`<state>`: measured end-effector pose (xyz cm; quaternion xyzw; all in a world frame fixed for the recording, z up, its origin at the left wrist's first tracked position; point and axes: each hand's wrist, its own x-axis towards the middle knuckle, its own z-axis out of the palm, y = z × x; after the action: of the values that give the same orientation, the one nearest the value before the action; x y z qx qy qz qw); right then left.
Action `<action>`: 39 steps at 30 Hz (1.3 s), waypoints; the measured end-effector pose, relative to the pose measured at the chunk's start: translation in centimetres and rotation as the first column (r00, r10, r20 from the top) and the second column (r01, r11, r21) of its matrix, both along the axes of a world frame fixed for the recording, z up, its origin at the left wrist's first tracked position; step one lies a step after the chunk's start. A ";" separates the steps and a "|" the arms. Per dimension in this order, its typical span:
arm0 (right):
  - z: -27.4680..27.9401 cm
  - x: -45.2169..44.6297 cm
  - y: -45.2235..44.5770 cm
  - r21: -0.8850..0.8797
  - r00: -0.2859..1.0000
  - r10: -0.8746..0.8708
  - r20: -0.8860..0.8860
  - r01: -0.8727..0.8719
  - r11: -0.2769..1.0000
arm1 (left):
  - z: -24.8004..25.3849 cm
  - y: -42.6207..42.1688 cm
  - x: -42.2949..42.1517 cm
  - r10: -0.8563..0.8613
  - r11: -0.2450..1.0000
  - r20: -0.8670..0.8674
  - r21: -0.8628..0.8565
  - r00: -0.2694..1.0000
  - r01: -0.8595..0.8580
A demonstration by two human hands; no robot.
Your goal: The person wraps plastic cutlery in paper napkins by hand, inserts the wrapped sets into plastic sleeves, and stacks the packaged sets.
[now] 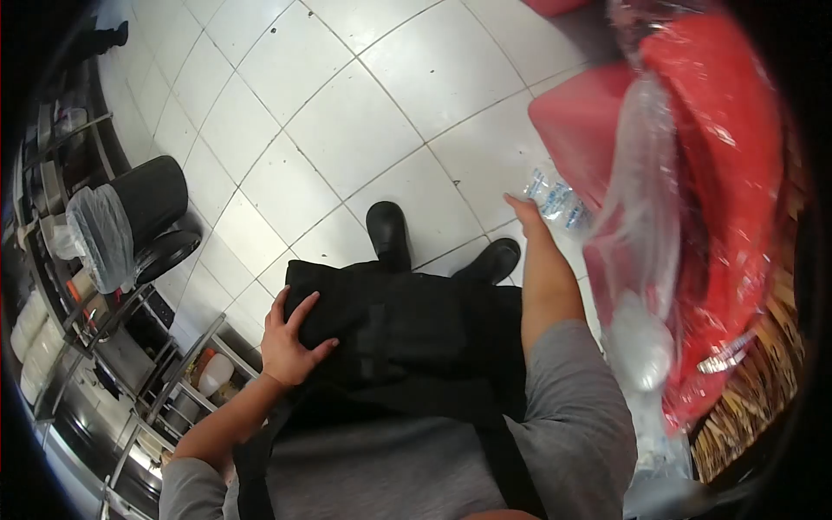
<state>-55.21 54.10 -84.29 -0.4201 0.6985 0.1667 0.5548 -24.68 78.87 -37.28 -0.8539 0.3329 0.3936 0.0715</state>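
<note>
My left hand (293,340) lies with spread fingers on the black apron (407,329) over my lap and holds nothing. My right hand (525,213) reaches forward and down on the right, its thumb stretched out to the left. Against it is a clear plastic bag with blue print (557,199), which it seems to grip; the other fingers are hidden. What the bag contains is not clear. Just right of this arm hang a red plastic bag (719,104) and a cloudy clear plastic bag (646,173).
White floor tiles (347,113) lie ahead of my black boots (387,232). On the left stand a black bin (156,195) with a clear liner and metal racks (165,381) holding containers. At the right edge is a stack of brown, ragged-edged layers (745,390).
</note>
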 end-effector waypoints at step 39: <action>71.2 -7.2 5.0 -0.679 0.685 0.271 0.676 0.437 0.590 | 25.2 -15.6 -13.4 -0.442 0.714 -0.481 -0.700 0.757 -0.029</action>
<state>-62.39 59.13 -13.04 -0.6150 0.4375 -0.3748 0.5384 -38.07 63.27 -12.10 -0.5965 0.5548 0.4923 -0.3068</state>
